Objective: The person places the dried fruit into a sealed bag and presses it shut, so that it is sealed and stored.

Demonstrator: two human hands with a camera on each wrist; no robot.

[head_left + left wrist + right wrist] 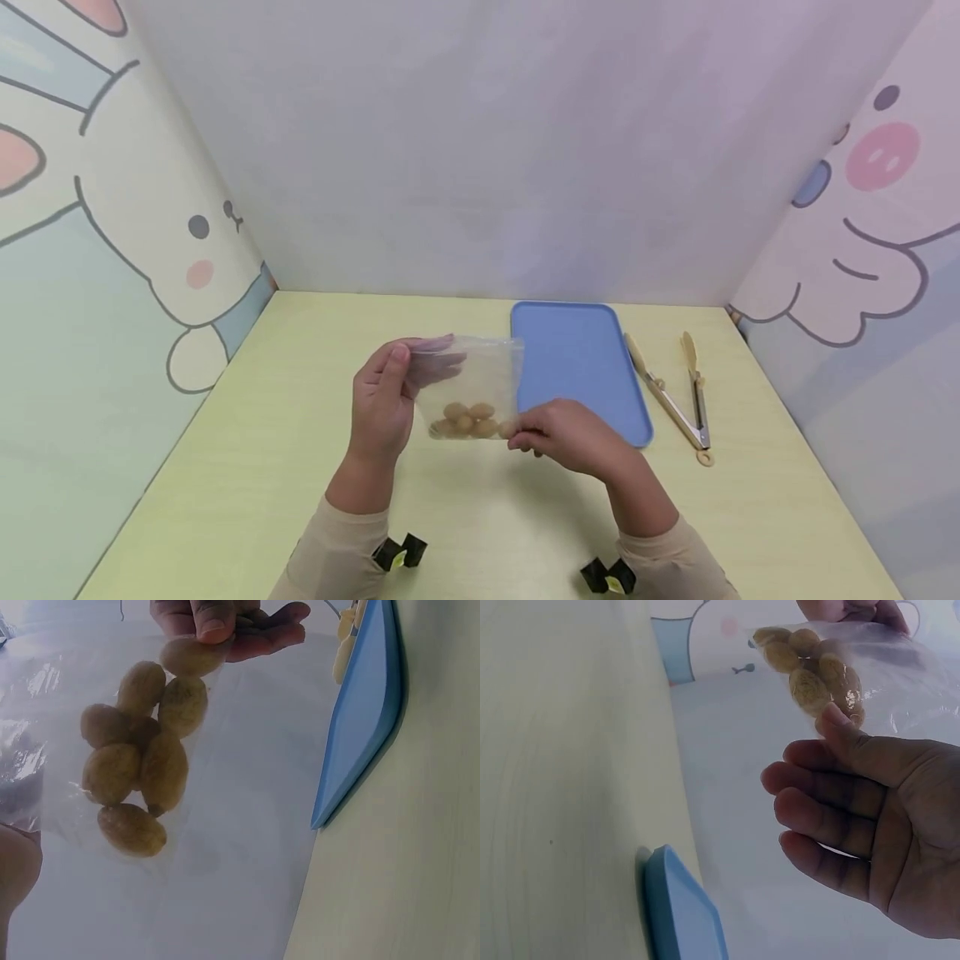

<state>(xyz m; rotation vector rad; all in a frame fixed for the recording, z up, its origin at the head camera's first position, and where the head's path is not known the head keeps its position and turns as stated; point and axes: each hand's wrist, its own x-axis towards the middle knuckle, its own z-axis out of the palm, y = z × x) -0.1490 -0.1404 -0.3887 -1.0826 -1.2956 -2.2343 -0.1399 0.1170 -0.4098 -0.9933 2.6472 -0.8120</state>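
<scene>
A clear plastic bag (487, 375) is held up above the table between both hands. Several brown, oval, nut-like pieces (165, 769) lie along its bottom. My left hand (382, 400) grips the bag's upper left side, thumb in front and fingers behind, seen through the plastic. With thumb and fingers my right hand (566, 433) pinches the bottom right corner, beside the end piece. In the right wrist view the right hand's other fingers (825, 817) are loosely bent below the bag.
A blue tray (577, 375) lies behind the right hand. To its right rest metal tongs (678, 417) with tan tips and grips, spread apart. Walls with cartoon animals (198, 242) bound the pale table (300, 492).
</scene>
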